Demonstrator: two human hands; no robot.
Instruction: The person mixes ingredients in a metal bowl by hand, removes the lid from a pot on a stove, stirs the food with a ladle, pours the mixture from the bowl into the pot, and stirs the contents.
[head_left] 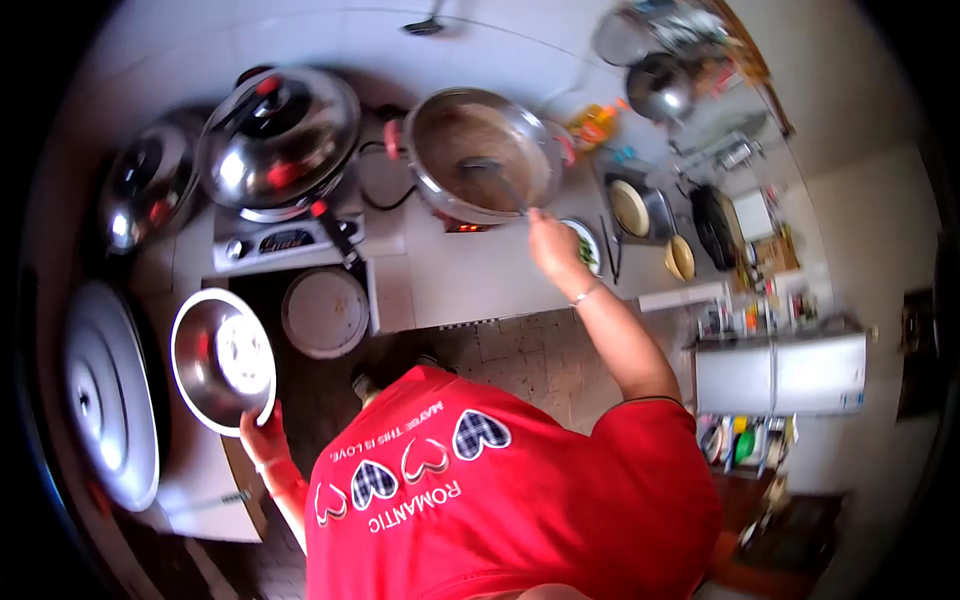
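My left hand [264,440] grips the rim of a shiny metal bowl [196,362], tilted so that its inside faces up toward me. The bowl is beside the counter's front edge, and a bright glare covers part of its inside. My right hand [556,248] is closed round the handle of a ladle [508,186]. Its dark head dips into a large steel pot [546,150] with red side handles, in brownish liquid. Just right of my right hand, partly hidden by it, stands a white bowl [597,262] with chopped greens.
A lidded wok [310,140] sits on a cooker [230,248] left of the pot. Another lidded pan [150,185] stands farther left. A large round lid [115,390] leans at far left. A sink [658,212] is at right. A white round container [325,312] stands below the counter.
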